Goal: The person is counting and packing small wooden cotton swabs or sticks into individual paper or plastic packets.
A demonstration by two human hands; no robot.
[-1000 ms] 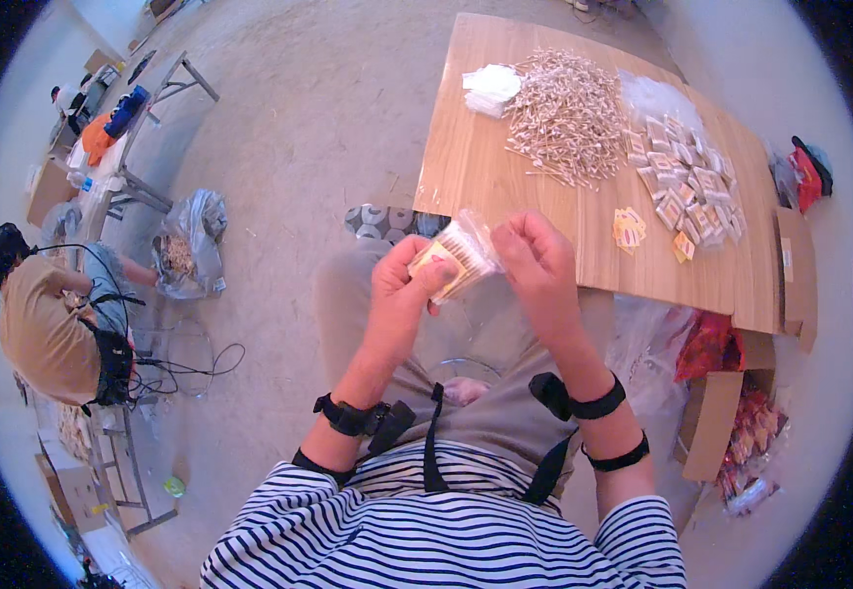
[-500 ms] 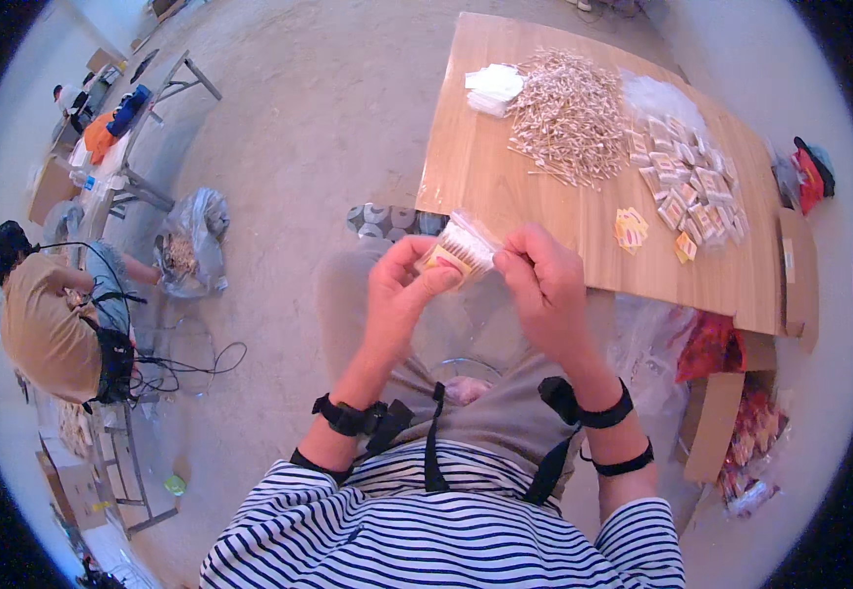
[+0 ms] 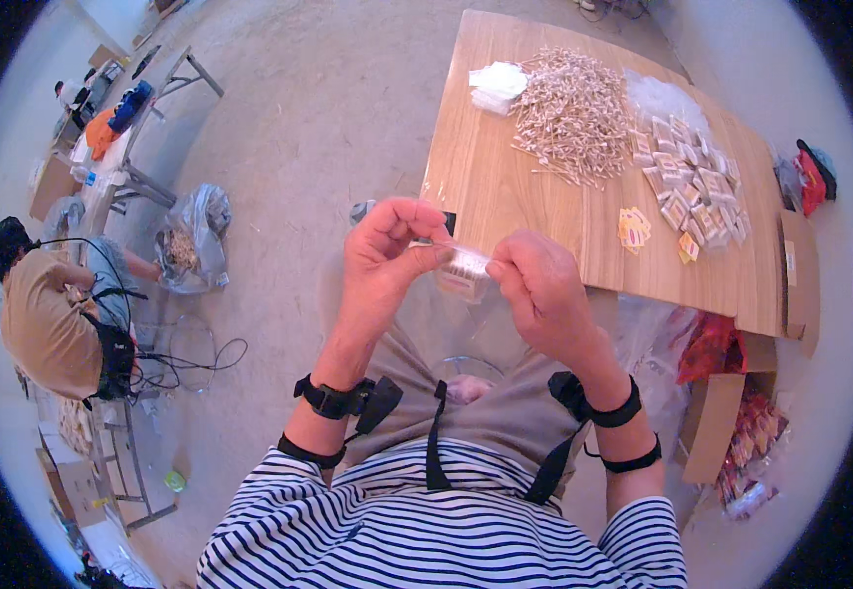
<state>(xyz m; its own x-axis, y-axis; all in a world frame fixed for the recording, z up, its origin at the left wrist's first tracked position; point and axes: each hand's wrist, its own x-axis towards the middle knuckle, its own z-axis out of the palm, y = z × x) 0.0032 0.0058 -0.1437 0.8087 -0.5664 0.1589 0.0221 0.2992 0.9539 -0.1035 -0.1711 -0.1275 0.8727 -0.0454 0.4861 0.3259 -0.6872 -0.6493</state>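
A small clear plastic bag of cotton swabs (image 3: 463, 281) hangs upright between my hands, over my lap and just off the near left corner of the table. The thumb and fingertips of my left hand (image 3: 385, 257) pinch the left end of its top edge. At the right end of that same edge, my right hand (image 3: 544, 293) pinches with thumb and forefinger. A pale card shows low inside the bag, in front of the swabs. On the wooden table (image 3: 485, 196) beyond lies a big heap of loose cotton swabs (image 3: 572, 116), with several filled bags (image 3: 692, 187) to its right.
Yellow printed cards (image 3: 633, 230) lie near the table's front edge. White packets (image 3: 497, 86) and clear plastic (image 3: 667, 101) flank the heap. Cardboard boxes (image 3: 716, 422) stand below right. At left, a seated person (image 3: 58, 319) works beside a plastic sack (image 3: 194, 240).
The bag has swung from tilted to hanging upright. My left hand has shifted from holding the bag's body to pinching its top edge; my right hand stays at the other end.
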